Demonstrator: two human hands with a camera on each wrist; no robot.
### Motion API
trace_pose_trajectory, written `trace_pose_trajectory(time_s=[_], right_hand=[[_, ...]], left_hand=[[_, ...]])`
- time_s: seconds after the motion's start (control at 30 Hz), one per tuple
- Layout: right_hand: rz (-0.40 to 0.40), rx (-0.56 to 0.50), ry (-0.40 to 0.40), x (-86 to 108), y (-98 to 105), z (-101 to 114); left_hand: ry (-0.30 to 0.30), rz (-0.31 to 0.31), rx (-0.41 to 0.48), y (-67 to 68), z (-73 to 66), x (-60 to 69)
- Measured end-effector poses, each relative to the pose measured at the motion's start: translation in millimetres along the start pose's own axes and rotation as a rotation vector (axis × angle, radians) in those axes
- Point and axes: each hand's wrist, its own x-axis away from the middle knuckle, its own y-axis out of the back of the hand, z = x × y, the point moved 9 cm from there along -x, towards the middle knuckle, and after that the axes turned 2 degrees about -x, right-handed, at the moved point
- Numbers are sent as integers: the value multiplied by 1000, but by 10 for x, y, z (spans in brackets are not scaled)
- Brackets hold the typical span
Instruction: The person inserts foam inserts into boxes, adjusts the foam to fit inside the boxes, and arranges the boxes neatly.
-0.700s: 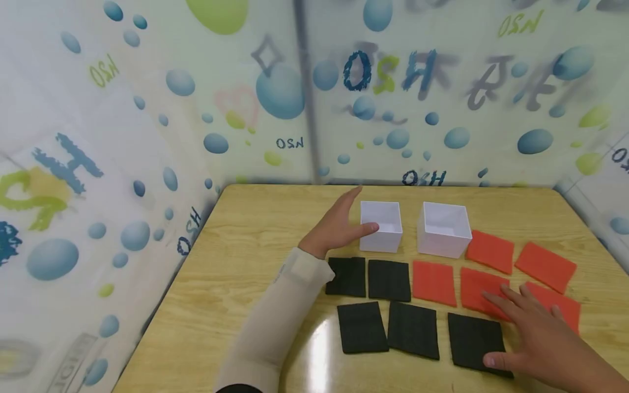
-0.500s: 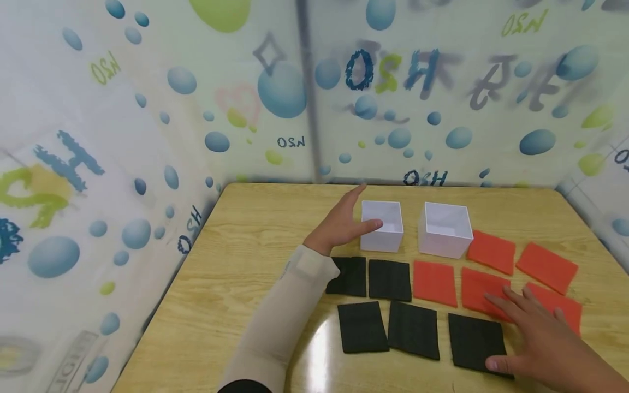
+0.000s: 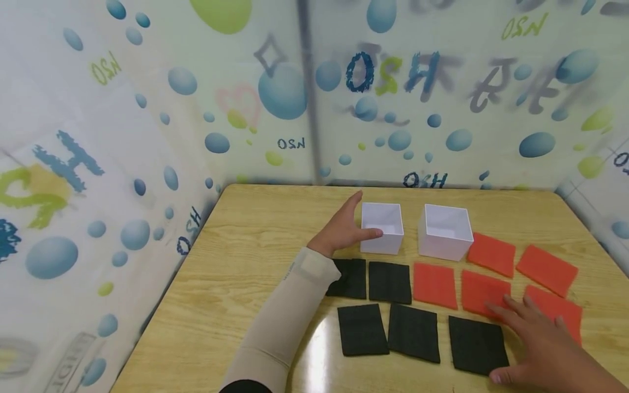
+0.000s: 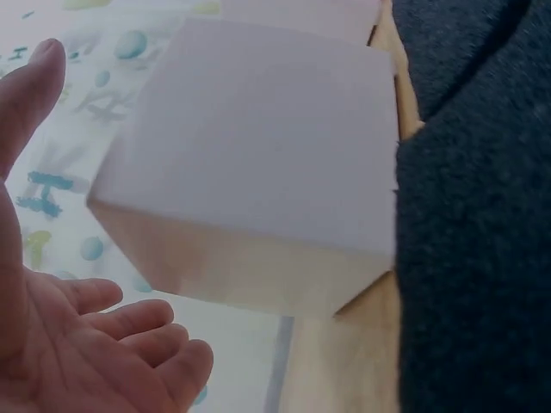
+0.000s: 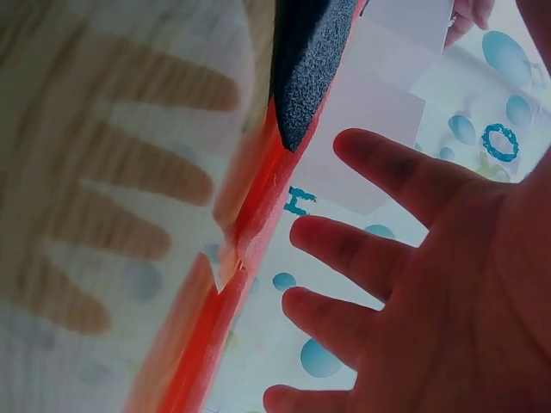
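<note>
The left hand (image 3: 341, 229), empty, is beside the left white box (image 3: 387, 245); the right hand (image 3: 538, 344), also empty, spreads towards the table's (image 3: 231, 262) near right corner. Five black squares (image 3: 390, 281) and five red squares (image 3: 435, 285) lie outside that box and the right white box (image 3: 444, 241); all seems left to do.

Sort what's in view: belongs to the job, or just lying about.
Likely part of the job:
two white boxes, one beside the left hand
five black squares
five red squares, two partly hidden behind the right hand

Likely just surroundings:
wooden table
patterned wall covering
</note>
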Motion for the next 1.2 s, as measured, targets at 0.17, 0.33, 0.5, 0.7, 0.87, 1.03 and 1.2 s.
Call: trace_pose_trajectory(time_s=[0.17, 0.33, 0.5, 0.7, 0.87, 1.03, 1.2], right_hand=[[49, -4, -37, 13, -65, -25], [62, 8, -54, 31, -78, 3], [31, 14, -27, 71, -42, 49], [15, 17, -34, 67, -34, 64], [-24, 18, -27, 46, 2, 89], [-40, 0, -16, 47, 38, 99], [-47, -10, -7, 61, 77, 103]], left_hand=[[15, 34, 45, -94, 90, -40], [29, 63, 90, -158, 174, -63], [17, 87, 145, -193, 196, -72], [-5, 98, 206, -223, 228, -105], [-28, 114, 286, -238, 220, -101], [-36, 122, 312, -254, 210, -110], [-31, 120, 304, -277, 244, -141]])
